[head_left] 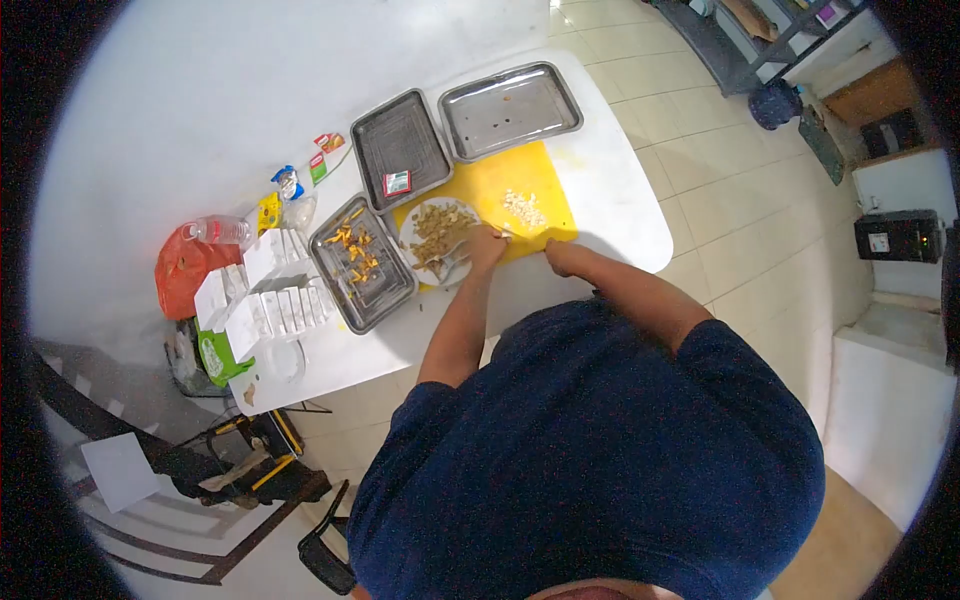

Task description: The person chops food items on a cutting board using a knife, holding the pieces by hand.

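Observation:
My left hand (486, 246) is closed at the near edge of the yellow cutting board (554, 180), just right of a white plate (409, 228). A small pale bit shows at its fingertips, too small to name. Chopped brownish food (440, 232) is heaped on the plate, which overlaps the board. My right hand (566, 258) is closed at the board's near right corner; what it grips, if anything, I cannot make out. Beyond both hands, small pale chopped pieces (523, 208) lie spread on the board.
Left of the plate, a metal tray (388, 300) holds orange-brown strips. A dark tray (400, 135) carries a small red-and-green packet (397, 182); another metal tray (510, 85) sits at the far end. White boxes (285, 290), a plastic bottle (218, 230) and a red bag (185, 270) crowd the left side.

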Demonstrator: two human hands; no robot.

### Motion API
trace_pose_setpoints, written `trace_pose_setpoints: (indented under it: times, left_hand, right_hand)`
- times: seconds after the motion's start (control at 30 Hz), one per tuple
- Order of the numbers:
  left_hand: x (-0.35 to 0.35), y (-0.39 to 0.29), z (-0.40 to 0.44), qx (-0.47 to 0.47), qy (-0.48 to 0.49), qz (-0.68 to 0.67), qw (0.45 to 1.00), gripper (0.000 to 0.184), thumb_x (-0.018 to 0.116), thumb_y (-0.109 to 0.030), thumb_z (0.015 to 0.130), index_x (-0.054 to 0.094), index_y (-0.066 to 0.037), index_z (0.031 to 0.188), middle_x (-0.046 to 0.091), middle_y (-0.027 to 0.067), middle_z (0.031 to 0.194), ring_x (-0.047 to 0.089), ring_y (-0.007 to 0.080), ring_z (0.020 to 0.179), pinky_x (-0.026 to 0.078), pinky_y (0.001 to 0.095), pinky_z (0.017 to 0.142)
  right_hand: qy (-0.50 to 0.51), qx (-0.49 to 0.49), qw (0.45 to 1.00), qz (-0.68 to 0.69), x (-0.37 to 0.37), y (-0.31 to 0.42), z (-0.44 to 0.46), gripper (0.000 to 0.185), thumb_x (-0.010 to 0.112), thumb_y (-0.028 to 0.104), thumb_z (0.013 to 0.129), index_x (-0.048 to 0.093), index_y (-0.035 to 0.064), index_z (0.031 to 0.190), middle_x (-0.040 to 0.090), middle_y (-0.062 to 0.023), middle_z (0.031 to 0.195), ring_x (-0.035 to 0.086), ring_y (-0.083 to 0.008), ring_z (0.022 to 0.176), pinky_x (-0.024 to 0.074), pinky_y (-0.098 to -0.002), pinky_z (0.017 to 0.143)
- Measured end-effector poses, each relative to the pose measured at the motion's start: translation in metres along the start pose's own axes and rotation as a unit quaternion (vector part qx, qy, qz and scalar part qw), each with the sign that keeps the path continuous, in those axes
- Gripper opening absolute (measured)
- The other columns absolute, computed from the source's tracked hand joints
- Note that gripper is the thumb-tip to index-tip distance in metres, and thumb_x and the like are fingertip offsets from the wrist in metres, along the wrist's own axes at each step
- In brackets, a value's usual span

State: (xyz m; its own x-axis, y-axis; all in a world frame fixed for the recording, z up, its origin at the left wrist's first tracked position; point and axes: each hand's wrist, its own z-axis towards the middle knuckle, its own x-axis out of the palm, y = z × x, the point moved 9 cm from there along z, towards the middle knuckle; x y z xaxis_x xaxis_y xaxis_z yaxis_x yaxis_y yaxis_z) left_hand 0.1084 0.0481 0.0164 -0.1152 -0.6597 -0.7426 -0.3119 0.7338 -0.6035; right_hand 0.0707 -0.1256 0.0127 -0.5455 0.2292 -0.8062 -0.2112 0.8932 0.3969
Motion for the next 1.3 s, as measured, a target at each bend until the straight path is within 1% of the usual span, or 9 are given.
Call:
trace_pose_setpoints:
  times: [0.1, 0.2, 0.3, 0.5, 0.6, 0.8, 0.9, 1.0, 1.3]
  left_hand:
    - [-0.010, -0.011, -0.010, -0.026, 0.007, -0.021, 0.999, 0.026, 0.076, -0.028, 0.059, 0.064, -0.007, 0.063, 0.063, 0.0151, 0.072, 0.061, 0.0303, 0.068, 0.048, 0.0391, 0.064]
    - [-0.001, 0.002, -0.004, -0.028, -0.010, -0.047, 0.998, 0.027, 0.077, -0.027, 0.059, 0.064, -0.005, 0.064, 0.063, 0.0159, 0.077, 0.062, 0.0297, 0.072, 0.049, 0.0396, 0.065]
    - [0.001, -0.005, -0.001, 0.045, -0.031, 0.023, 0.998, 0.024, 0.078, -0.019, 0.058, 0.062, -0.003, 0.066, 0.061, 0.0128, 0.065, 0.060, 0.0268, 0.063, 0.047, 0.0373, 0.060]
    - [0.006, 0.008, 0.004, 0.019, -0.024, -0.019, 0.999, 0.025, 0.079, -0.022, 0.057, 0.062, -0.004, 0.061, 0.061, 0.0122, 0.062, 0.060, 0.0281, 0.060, 0.047, 0.0381, 0.060]
    - [0.007, 0.004, 0.003, 0.041, -0.015, 0.003, 0.999, 0.025, 0.079, -0.022, 0.057, 0.061, -0.004, 0.059, 0.061, 0.0122, 0.061, 0.060, 0.0280, 0.058, 0.047, 0.0382, 0.059]
    - [0.006, 0.004, 0.003, 0.011, 0.005, -0.015, 1.000, 0.026, 0.079, -0.024, 0.056, 0.062, -0.005, 0.060, 0.060, 0.0121, 0.059, 0.059, 0.0272, 0.056, 0.046, 0.0371, 0.056]
    - [0.000, -0.001, 0.001, 0.041, -0.025, 0.007, 0.999, 0.026, 0.079, -0.024, 0.055, 0.062, -0.004, 0.060, 0.060, 0.0120, 0.058, 0.059, 0.0270, 0.056, 0.045, 0.0368, 0.055]
    - [0.013, 0.003, 0.005, 0.010, 0.053, 0.038, 0.998, 0.024, 0.078, -0.021, 0.056, 0.062, -0.004, 0.059, 0.060, 0.0128, 0.058, 0.058, 0.0272, 0.056, 0.044, 0.0369, 0.054]
    - [0.003, -0.001, -0.001, 0.000, -0.004, -0.048, 0.999, 0.025, 0.079, -0.021, 0.056, 0.061, -0.004, 0.059, 0.060, 0.0128, 0.061, 0.060, 0.0268, 0.059, 0.047, 0.0360, 0.057]
  right_hand:
    - [0.013, -0.068, 0.997, -0.016, -0.014, 0.008, -0.011, 0.029, 0.038, 0.005, 0.080, 0.056, -0.0073, 0.099, 0.062, -0.0241, 0.082, 0.063, -0.0315, 0.059, 0.0502, -0.0395, 0.051]
    - [0.142, 0.032, 0.986, 0.085, -0.047, 0.028, -0.027, 0.027, 0.039, 0.007, 0.078, 0.058, -0.0075, 0.093, 0.062, -0.0231, 0.076, 0.062, -0.0304, 0.056, 0.0487, -0.0394, 0.049]
    - [0.174, 0.093, 0.973, 0.123, -0.051, 0.026, -0.021, 0.022, 0.047, 0.006, 0.069, 0.061, -0.0066, 0.081, 0.063, -0.0219, 0.071, 0.063, -0.0302, 0.060, 0.0489, -0.0410, 0.051]
    - [0.183, 0.079, 0.976, 0.092, -0.064, 0.035, -0.026, 0.022, 0.047, 0.008, 0.070, 0.061, -0.0061, 0.079, 0.062, -0.0194, 0.067, 0.061, -0.0276, 0.051, 0.0473, -0.0397, 0.046]
    - [0.184, 0.100, 0.972, 0.104, -0.071, 0.038, -0.032, 0.023, 0.047, 0.008, 0.071, 0.063, -0.0049, 0.083, 0.063, -0.0202, 0.072, 0.063, -0.0298, 0.060, 0.0496, -0.0417, 0.053]
    - [0.134, 0.005, 0.991, 0.011, -0.055, 0.036, -0.016, 0.022, 0.050, 0.010, 0.073, 0.064, -0.0006, 0.086, 0.064, -0.0212, 0.089, 0.063, -0.0351, 0.085, 0.0502, -0.0458, 0.068]
    - [0.100, 0.002, 0.995, 0.007, -0.021, 0.015, -0.006, 0.020, 0.050, 0.010, 0.074, 0.064, -0.0006, 0.084, 0.063, -0.0218, 0.091, 0.062, -0.0366, 0.084, 0.0502, -0.0451, 0.070]
    - [-0.037, 0.048, 0.994, 0.096, -0.031, -0.002, -0.024, 0.022, 0.043, 0.009, 0.078, 0.061, -0.0020, 0.083, 0.063, -0.0242, 0.086, 0.061, -0.0380, 0.085, 0.0486, -0.0451, 0.072]
    - [0.103, 0.035, 0.993, 0.045, -0.040, 0.020, -0.002, 0.023, 0.050, 0.006, 0.073, 0.062, -0.0036, 0.090, 0.062, -0.0243, 0.093, 0.062, -0.0364, 0.086, 0.0494, -0.0445, 0.074]
